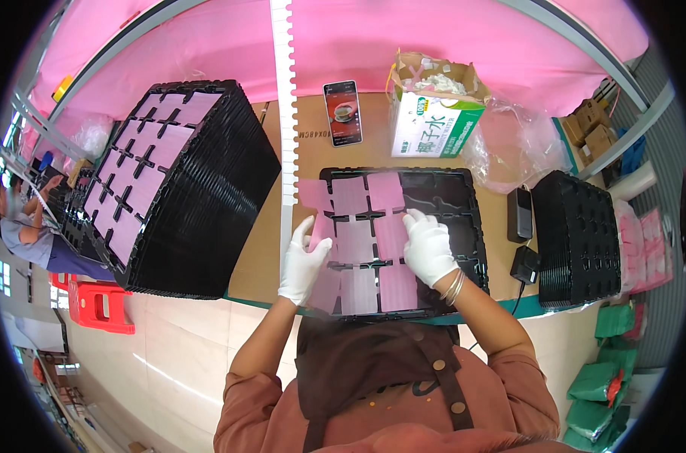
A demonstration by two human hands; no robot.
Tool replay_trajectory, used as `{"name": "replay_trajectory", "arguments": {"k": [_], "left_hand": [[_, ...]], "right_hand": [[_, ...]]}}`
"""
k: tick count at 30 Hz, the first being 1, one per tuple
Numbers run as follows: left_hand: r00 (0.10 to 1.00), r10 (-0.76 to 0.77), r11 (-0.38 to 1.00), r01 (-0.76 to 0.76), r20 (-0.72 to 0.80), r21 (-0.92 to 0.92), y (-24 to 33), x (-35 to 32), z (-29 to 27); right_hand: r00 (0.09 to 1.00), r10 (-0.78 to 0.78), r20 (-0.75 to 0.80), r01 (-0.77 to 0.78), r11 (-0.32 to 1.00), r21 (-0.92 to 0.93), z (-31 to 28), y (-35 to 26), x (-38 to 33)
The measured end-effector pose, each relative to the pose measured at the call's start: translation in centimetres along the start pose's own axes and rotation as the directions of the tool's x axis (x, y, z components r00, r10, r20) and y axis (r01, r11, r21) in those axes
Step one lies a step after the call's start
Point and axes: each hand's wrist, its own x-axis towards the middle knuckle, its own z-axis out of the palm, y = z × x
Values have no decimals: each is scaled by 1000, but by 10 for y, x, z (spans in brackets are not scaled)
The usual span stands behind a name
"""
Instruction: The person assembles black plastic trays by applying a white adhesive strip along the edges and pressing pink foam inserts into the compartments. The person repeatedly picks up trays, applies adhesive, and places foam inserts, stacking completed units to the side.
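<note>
A black plastic tray (pixel 445 196) with compartments lies before me. Thin pink foam sheets (pixel 354 241) cover its left and middle columns, and bare black cells show on the right. My left hand (pixel 304 263), in a white glove, holds a pink sheet at the tray's left edge between thumb and fingers. This strip hangs partly over the rim and looks smeared. My right hand (pixel 431 248), also gloved, has its fingers curled at the right edge of the pink sheet in the middle column. Its fingertips are partly hidden.
A tall stack of black trays (pixel 207 204), topped with pink sheets, stands left. Another black stack (pixel 577 238) stands right, beside a black power bank (pixel 519 215) and an adapter (pixel 525 264). Behind are a phone (pixel 344 113), an open carton (pixel 434 124) and a white notched strip (pixel 285 98).
</note>
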Motion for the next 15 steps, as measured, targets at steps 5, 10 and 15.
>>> {"name": "replay_trajectory", "arguments": {"k": [5,10,15], "left_hand": [[992,-112,990,116,50,-78,16,-5,-3],[998,-53,996,54,16,-64,8,-5,-8],[996,-82,994,84,32,-76,9,-6,-10]], "right_hand": [[989,-114,-90,132,965,225,11,-4,28],[987,149,58,-151,988,30,0,-23,43],[973,177,149,-214,930,297,20,3,51]]}}
